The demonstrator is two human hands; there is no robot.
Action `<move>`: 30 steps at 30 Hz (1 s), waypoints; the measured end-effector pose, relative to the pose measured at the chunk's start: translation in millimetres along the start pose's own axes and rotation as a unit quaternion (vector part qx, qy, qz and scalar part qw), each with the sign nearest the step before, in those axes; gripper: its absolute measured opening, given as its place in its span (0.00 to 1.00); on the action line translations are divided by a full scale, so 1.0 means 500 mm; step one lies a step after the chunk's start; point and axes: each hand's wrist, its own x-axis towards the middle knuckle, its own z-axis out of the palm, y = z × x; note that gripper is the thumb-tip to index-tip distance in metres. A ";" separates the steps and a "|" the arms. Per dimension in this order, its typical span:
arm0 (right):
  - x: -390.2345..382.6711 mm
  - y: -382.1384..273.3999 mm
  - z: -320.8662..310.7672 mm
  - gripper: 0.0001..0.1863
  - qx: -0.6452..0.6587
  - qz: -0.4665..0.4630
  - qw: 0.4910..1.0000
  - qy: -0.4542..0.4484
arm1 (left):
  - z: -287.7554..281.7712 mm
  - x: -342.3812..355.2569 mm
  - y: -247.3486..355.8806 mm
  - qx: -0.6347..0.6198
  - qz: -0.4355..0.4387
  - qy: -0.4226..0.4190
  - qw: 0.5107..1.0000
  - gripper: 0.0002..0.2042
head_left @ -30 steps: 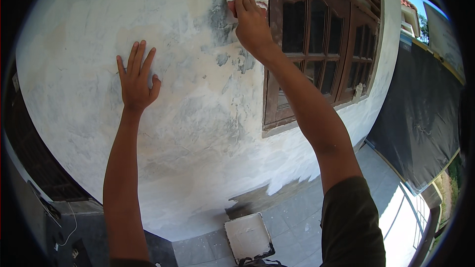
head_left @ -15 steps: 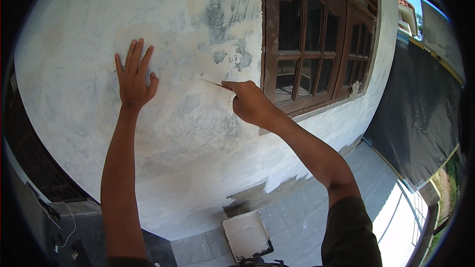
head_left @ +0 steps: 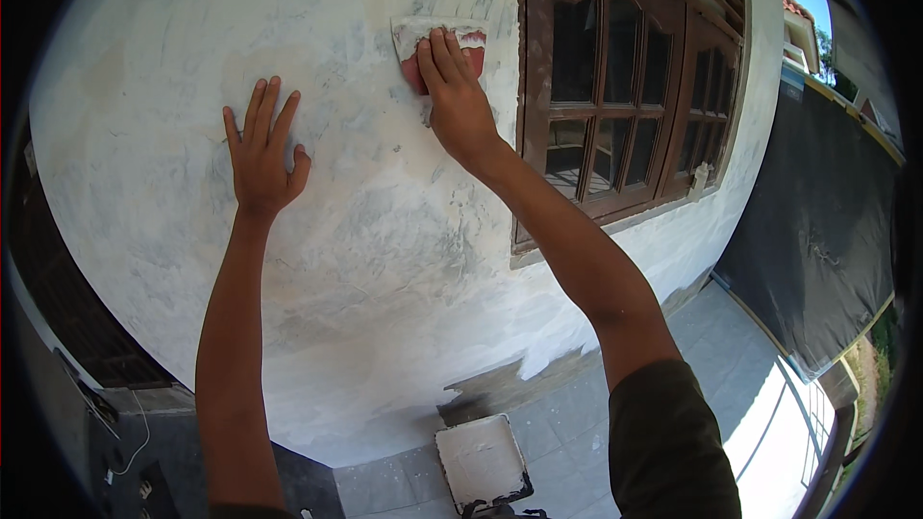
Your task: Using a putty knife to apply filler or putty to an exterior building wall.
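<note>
My left hand (head_left: 261,159) lies flat against the white, patchy wall (head_left: 336,259), fingers spread and nothing in it. Up and to the right, my right hand (head_left: 460,106) grips a red putty spreader (head_left: 474,60), its broad face pressed to the wall. White filler coats much of the spreader, and my fingers cover its middle; my thumb is hidden behind it. Grey smears and thin streaks of filler mark the wall around the blade, close to the window's left edge.
A brown wooden window (head_left: 630,86) with small panes is just right of my right hand. On the tiled floor (head_left: 567,432) below stands a white tray (head_left: 483,461) with dark edges. A black sheet (head_left: 808,231) hangs at the right. A white cable (head_left: 146,432) lies at lower left.
My right hand has moved up along the wall, and the spreader, edge-on before, now lies broad side to the wall. My left hand has stayed in place.
</note>
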 end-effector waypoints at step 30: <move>-0.109 -0.080 -0.080 0.22 0.041 0.018 0.998 -0.046 | 0.005 0.001 0.002 -0.008 -0.002 -0.009 1.000 0.35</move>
